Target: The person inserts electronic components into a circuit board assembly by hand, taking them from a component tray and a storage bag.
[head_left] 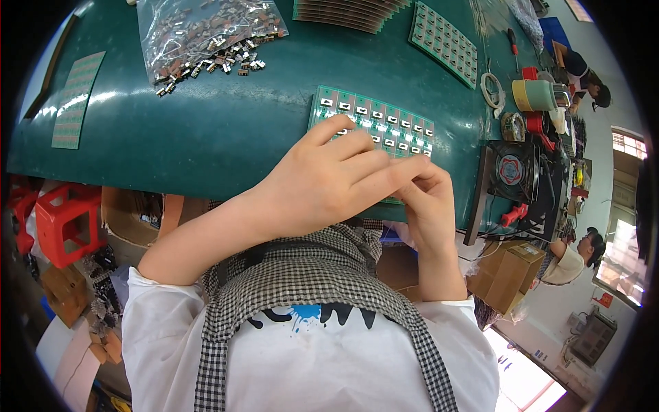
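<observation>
A green circuit board panel (382, 112) lies on the bench in front of me, with rows of small white-and-black switch-like parts on it. My left hand (336, 172) reaches across its near edge, fingers bent and covering part of the rows. The left index finger stretches right and meets the fingertips of my right hand (432, 199) at the panel's near right corner. My right fingers are pressed together in a pinch. Anything between the fingertips is hidden, and the left thumb is out of sight.
A clear plastic bag (213, 34) spills loose small metal parts (240, 60) at the back left. A bare panel (79, 99) lies far left. Stacked panels (350, 14) and a populated panel (446, 42) lie behind. A fan (511, 170) stands right; two people are beyond.
</observation>
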`<control>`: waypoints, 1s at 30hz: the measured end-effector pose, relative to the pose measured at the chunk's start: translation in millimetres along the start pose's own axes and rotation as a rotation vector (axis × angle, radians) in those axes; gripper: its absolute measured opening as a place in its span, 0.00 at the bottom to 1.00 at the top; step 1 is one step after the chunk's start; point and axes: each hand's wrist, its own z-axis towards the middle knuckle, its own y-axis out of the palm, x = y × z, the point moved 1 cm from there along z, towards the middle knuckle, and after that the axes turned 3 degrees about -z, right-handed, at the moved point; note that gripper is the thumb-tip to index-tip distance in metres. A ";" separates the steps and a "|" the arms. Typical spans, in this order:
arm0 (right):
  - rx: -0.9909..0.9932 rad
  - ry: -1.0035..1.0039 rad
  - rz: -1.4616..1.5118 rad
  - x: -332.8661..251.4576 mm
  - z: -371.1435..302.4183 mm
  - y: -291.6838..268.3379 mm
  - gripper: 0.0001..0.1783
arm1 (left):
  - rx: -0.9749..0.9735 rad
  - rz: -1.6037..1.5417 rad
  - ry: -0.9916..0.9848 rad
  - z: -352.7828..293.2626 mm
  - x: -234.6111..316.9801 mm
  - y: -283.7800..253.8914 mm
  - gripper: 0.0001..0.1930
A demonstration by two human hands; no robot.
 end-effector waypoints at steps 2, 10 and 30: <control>0.013 0.003 -0.042 -0.7 -0.4 -0.6 0.10 | -0.012 0.001 0.001 -0.3 0.8 0.3 0.27; 0.120 -0.101 -0.121 -10.6 -2.6 -27.3 0.10 | -0.163 0.197 -0.207 6.4 -21.8 -33.3 0.24; 0.223 -0.193 -0.863 -6.7 -9.8 -38.8 0.08 | -0.146 0.466 -0.475 -31.8 -107.7 -50.3 0.10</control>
